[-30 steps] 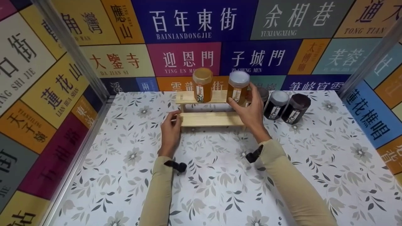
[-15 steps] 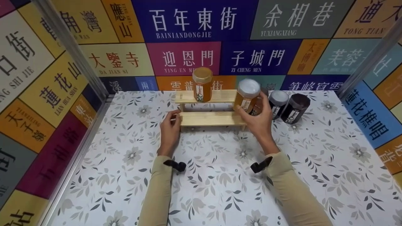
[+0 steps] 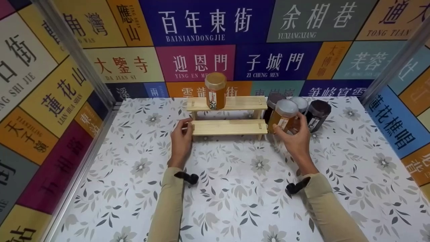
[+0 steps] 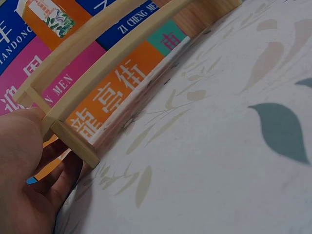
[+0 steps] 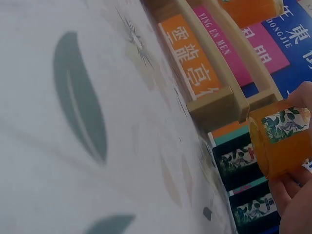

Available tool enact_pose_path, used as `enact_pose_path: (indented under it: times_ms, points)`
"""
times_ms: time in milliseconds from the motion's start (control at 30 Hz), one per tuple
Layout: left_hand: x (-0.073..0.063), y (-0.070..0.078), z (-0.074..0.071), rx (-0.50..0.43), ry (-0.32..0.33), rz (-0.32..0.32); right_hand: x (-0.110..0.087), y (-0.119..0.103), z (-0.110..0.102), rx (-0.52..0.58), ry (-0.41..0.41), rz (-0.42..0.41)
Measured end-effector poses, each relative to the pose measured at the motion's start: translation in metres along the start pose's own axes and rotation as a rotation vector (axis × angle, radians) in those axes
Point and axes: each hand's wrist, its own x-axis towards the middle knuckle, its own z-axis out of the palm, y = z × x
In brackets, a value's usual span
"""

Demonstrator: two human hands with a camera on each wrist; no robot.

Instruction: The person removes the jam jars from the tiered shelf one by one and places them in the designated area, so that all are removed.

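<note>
My right hand [image 3: 298,139] grips an amber honey jar [image 3: 279,121] with a whitish lid, thumb on one side and fingers on the other. In the right wrist view, the base of this honey jar [image 5: 282,141] hangs off the table, beside the rack's end. A two-step wooden rack [image 3: 228,127] stands at the back middle, with my left hand [image 3: 181,141] holding its left end. From the left wrist, my left hand [image 4: 29,180] has its fingers behind the rack's leg. Another amber jar [image 3: 216,92], with a yellowish lid, stands upright on the upper step.
Several dark jars cluster right of the rack: a dark-lidded jar [image 3: 318,114], a white-lidded jar [image 3: 300,103] and another dark jar [image 3: 273,99], the last two partly hidden by the held jar. A flower-patterned cloth [image 3: 218,188] covers the table. Sign-printed walls [image 3: 215,64] enclose it.
My right hand has carried the amber jar from over the upper step's right end rightward and down, past the rack, to in front of the dark jars. My left hand has stayed put.
</note>
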Motion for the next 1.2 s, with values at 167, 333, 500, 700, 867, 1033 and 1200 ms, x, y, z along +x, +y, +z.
enact_pose_path:
  times_ms: [167, 333, 500, 700, 867, 1033, 1200]
  points:
    - [-0.001, 0.001, 0.0, 0.006, -0.005, -0.004, 0.005, 0.025, -0.015, -0.041, -0.038, 0.073]
    - [-0.002, 0.001, -0.002, 0.014, 0.001, 0.013, 0.005, 0.033, -0.02, -0.105, -0.1, 0.134]
    - [-0.002, 0.0, -0.001, 0.028, -0.001, 0.002, 0.006, 0.03, -0.021, -0.126, -0.158, 0.151]
    - [-0.002, -0.001, 0.0, 0.024, -0.004, 0.0, 0.009, 0.027, -0.02, -0.109, -0.169, 0.18]
    - [-0.001, -0.001, 0.0, 0.009, 0.002, 0.007, 0.009, 0.028, -0.019, -0.107, -0.147, 0.184]
    - [-0.001, 0.0, 0.001, 0.012, 0.006, 0.002, 0.009, 0.03, -0.018, -0.116, -0.137, 0.175]
    - [-0.001, -0.002, 0.002, 0.023, 0.009, 0.0, 0.009, 0.033, -0.018, -0.107, -0.133, 0.165]
